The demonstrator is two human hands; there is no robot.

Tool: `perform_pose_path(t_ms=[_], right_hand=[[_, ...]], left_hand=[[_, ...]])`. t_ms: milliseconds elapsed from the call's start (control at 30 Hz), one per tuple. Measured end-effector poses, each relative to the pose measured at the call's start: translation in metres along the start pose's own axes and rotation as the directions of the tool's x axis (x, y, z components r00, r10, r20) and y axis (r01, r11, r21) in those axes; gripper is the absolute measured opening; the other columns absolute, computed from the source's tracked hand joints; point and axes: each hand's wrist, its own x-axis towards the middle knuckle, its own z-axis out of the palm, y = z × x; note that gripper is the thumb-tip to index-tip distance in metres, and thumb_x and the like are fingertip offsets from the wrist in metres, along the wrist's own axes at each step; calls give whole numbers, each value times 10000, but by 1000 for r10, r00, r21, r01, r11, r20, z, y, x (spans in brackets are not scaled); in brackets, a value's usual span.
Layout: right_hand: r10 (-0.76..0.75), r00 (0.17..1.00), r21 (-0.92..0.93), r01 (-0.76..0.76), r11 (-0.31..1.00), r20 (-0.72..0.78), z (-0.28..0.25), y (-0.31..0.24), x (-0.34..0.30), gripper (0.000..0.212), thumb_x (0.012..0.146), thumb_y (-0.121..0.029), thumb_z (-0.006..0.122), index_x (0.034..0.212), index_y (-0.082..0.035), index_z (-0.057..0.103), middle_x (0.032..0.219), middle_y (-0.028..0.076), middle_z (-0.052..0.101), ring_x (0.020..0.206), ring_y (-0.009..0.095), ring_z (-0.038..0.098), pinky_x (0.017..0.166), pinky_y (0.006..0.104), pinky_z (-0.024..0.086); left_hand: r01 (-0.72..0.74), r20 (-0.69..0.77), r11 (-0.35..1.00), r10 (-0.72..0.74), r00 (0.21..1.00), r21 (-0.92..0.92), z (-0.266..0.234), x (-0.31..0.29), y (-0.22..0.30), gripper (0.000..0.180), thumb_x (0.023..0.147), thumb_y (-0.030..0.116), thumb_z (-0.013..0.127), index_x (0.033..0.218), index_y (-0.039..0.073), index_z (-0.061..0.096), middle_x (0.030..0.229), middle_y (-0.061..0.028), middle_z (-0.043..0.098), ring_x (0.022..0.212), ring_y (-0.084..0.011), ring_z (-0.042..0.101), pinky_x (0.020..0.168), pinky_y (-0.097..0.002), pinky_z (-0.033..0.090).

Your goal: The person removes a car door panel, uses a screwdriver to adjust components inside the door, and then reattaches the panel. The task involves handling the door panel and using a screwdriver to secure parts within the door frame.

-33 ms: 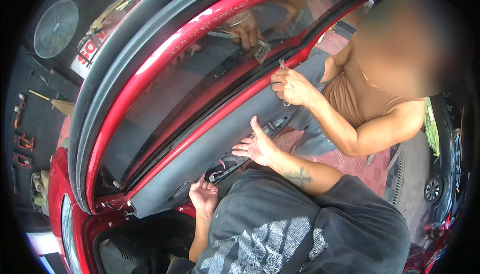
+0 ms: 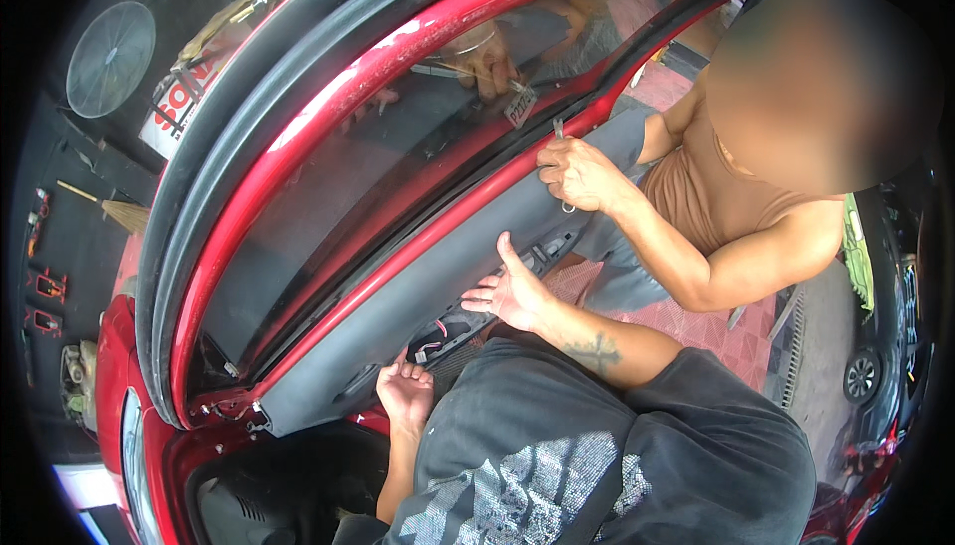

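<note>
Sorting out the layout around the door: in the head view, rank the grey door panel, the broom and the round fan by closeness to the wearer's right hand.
From the right hand:
1. Grey door panel, touching it.
2. Broom, far left.
3. Round fan, upper left.

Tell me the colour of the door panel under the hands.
Grey door panel, on a red door frame; head view.

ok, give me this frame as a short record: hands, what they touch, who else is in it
left hand: under the lower edge of the grey door panel, fingers curled
right hand: open, palm against the panel near its switch recess
door: red car door, window glass up
co-worker hand: grips a thin metal tool at the panel's top edge
background: round fan, broom
</note>
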Motion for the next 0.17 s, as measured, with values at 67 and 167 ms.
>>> perform_pose_path(t_ms=[67, 167], right_hand=[[11, 999, 5, -11, 1000, -45, -2, 0, 4, 1319, 859, -877, 716, 1757, -144, 86, 1660, 344, 278, 1496, 547, 418, 1197, 717, 434], [40, 998, 20, -39, 999, -55, -11, 2, 11, 1214, 862, -878, 712, 1737, -189, 230, 1643, 295, 343, 1484, 486, 470, 1181, 712, 459]], left_hand=[[-9, 14, 1000, 9, 1000, 4, -1, -1, -2, 481, 858, 229, 678, 1288, 20, 733, 775, 28, 460, 745, -162, 467, 729, -347, 426], [-5, 27, 1000, 5, 1000, -1, -11, 4, -2, 544, 835, 240, 698, 1342, 45, 736, 770, 23, 475, 759, -174, 486, 746, -359, 443]])
